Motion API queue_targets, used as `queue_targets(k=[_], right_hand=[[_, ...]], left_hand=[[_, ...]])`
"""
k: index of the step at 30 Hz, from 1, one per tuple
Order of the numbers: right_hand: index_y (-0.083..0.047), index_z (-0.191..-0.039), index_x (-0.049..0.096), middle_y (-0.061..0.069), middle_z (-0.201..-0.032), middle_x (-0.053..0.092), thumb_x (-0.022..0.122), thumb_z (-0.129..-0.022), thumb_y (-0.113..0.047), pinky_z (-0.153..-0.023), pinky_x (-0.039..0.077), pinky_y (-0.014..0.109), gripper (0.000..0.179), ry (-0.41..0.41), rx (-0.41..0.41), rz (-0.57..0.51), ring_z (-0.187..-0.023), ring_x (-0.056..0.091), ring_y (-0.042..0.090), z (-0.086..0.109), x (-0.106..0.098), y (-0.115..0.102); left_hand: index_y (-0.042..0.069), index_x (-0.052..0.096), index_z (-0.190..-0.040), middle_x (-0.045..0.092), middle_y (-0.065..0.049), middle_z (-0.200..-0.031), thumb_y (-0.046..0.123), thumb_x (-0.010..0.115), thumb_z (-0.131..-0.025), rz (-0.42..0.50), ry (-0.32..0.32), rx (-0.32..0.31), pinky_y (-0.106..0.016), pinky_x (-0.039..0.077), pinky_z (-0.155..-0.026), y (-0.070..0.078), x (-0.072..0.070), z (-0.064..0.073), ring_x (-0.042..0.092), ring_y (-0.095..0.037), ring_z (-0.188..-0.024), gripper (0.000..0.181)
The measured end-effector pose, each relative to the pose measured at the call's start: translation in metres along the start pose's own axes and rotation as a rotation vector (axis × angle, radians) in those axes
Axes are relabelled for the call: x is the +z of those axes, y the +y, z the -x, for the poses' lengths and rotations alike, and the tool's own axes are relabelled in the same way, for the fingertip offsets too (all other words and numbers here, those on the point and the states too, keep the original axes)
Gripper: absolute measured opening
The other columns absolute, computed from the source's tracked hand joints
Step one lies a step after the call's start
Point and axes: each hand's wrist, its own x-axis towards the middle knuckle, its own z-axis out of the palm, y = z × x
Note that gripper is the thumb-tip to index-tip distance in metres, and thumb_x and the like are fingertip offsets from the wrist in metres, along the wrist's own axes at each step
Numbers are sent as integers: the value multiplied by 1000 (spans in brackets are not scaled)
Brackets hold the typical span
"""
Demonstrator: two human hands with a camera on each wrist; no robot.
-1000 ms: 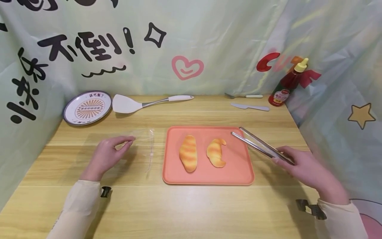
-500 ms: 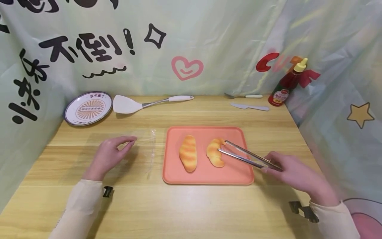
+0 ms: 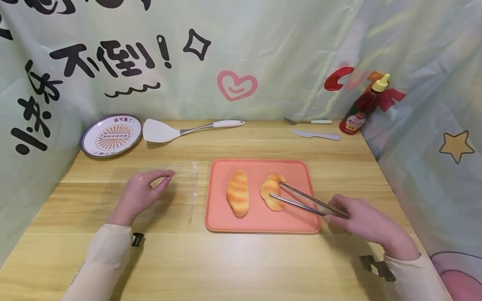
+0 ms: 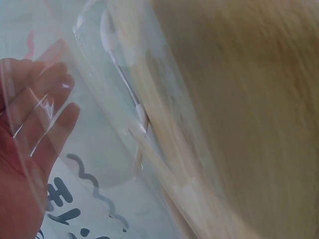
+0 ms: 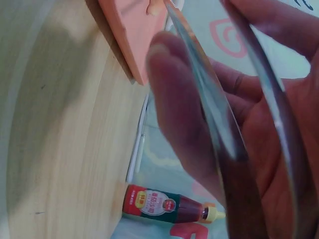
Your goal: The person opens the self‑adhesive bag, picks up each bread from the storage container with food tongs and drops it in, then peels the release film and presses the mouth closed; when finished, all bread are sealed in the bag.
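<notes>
My left hand (image 3: 141, 193) pinches a clear plastic bag (image 3: 194, 184) between thumb and fingers, left of the pink tray. Up close in the left wrist view, the bag (image 4: 99, 99) hangs in front of the fingers. In my right hand (image 3: 365, 221) are metal tongs (image 3: 305, 206), their arms spread apart. The tongs' tips lie over the curved croissant (image 3: 268, 184) on the tray (image 3: 260, 221); whether they touch it I cannot tell. A longer striped bread roll (image 3: 238, 193) lies to its left. The right wrist view shows fingers and thumb around the tongs (image 5: 219, 119).
At the back left stand a patterned plate (image 3: 113, 136) and a white spatula (image 3: 162, 131). A fork (image 3: 320, 121), a knife (image 3: 315, 135) and a red sauce bottle (image 3: 359, 108) are at the back right. Printed cloth walls enclose the wooden table (image 3: 241, 263).
My right hand has moved left with the tongs, from the tray's right edge to over the croissant. The left hand has shifted slightly right with the bag.
</notes>
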Motion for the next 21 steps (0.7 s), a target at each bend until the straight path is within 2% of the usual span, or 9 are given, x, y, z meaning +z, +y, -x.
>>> queue_targets(k=[5, 12, 21], right_hand=[[-13, -98, 60, -6, -63, 50, 71, -91, -34, -45, 40, 27, 25, 17, -13, 44, -51, 46, 9, 0, 1, -2], [-17, -96, 61, -9, -63, 45, 70, -92, -33, -45, 37, 26, 19, 51, -74, 114, -52, 41, 7, -1, 4, -1], [-19, -98, 64, -16, -68, 49, 72, -91, -25, -50, 38, 25, 13, 180, -178, 278, -57, 43, 3, 0, 2, 1]], left_hand=[[5, 76, -100, 74, -9, -97, -2, 75, -83, 0, 2, 1, -47, 57, -71, 0, 1, -1, 72, -30, -85, 18], [5, 76, -100, 74, -9, -97, -2, 75, -82, -7, 9, 11, -48, 57, -71, 1, 1, -1, 71, -31, -85, 19], [5, 76, -100, 74, -10, -98, -2, 75, -83, -11, 0, 6, -48, 57, -73, 1, -1, -1, 71, -31, -87, 18]])
